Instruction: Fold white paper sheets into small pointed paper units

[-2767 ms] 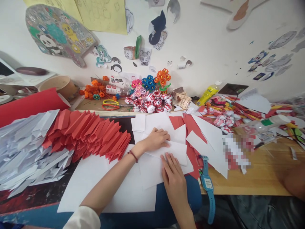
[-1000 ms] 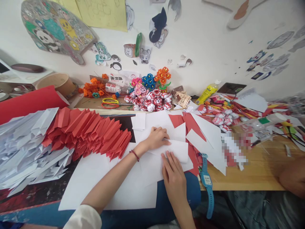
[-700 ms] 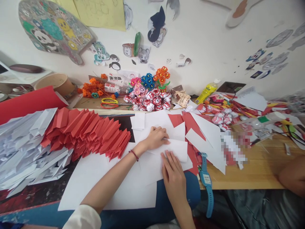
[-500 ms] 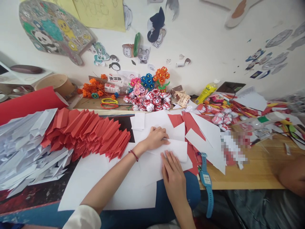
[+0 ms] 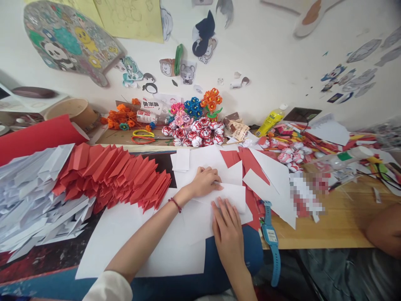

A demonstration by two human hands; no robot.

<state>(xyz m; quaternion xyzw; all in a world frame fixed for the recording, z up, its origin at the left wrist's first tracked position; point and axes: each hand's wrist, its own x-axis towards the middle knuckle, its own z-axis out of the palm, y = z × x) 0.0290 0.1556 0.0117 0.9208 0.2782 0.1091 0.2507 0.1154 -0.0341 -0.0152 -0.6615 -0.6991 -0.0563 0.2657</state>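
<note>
On loose white sheets [image 5: 175, 253], the folded paper [image 5: 234, 194] is touched by the right hand [image 5: 228, 232], laid flat; the left hand [image 5: 204, 182] is curled, its grip hidden. Any crease could be skewed if the sheets underneath are shifted.

A craft corner, though whether in a home or a classroom cannot be told. Cartoon cutouts [image 5: 188, 73] dot the far wall [image 5: 266, 54]; handmade-looking flowers [image 5: 205, 133] and scissors [image 5: 141, 134] sit below. Folded red paper [image 5: 109, 175] heaps left, white paper [image 5: 233, 193] lies near, and coloured scraps [image 5: 330, 141] crowd the right.
</note>
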